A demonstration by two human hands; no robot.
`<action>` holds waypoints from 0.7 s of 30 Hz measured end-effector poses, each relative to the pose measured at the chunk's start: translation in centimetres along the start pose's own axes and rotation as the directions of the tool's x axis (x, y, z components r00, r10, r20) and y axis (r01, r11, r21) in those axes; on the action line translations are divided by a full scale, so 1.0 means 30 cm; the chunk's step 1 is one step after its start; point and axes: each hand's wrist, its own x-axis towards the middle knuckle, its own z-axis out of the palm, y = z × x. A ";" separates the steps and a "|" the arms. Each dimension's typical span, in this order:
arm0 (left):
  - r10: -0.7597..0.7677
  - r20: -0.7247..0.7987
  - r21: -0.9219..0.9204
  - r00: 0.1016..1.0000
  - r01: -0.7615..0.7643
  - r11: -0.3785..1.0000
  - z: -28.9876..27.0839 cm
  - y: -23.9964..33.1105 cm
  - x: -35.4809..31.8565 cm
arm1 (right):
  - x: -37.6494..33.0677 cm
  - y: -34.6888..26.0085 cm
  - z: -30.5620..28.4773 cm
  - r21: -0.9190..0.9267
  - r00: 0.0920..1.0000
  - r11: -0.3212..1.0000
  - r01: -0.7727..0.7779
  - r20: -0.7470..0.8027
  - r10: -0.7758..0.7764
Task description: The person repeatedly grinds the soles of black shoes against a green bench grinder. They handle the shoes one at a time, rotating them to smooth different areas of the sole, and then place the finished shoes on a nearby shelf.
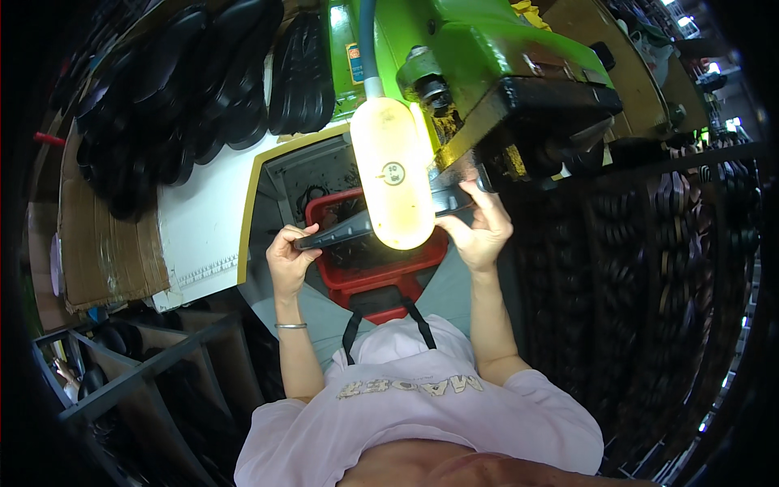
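Between my two hands I hold a black shoe sole [345,230], turned on its edge and stretched from left to right. My left hand [290,252] pinches its left tip between thumb and fingers. My right hand [484,227] grips its other end, close under the head of a green machine [527,61]. A bright oval lamp [393,174] on a grey flexible stem hides the middle of the sole. Whether the sole touches the machine's working part cannot be made out.
Under the sole sits a red bin [373,280] with dark scraps. Left of it is a white tabletop [213,211] with a yellow edge, and several black soles [182,73] piled behind. A metal rack [154,365] stands at lower left. Shelves of soles [625,268] fill the right side.
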 end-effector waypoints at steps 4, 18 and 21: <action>-0.176 0.107 0.431 0.979 0.114 0.895 0.007 -0.068 0.073 | -0.022 0.031 0.041 -0.016 0.994 0.996 0.086 0.069 -0.084; 0.124 -0.007 0.035 0.992 -0.124 0.992 0.520 -0.065 0.078 | -0.148 0.345 0.027 0.392 0.898 0.808 -0.440 0.174 0.405; 0.080 -0.115 -0.253 0.990 -0.108 0.961 0.592 -0.073 0.063 | -0.262 0.526 -0.011 0.670 0.839 0.553 -0.495 0.200 0.507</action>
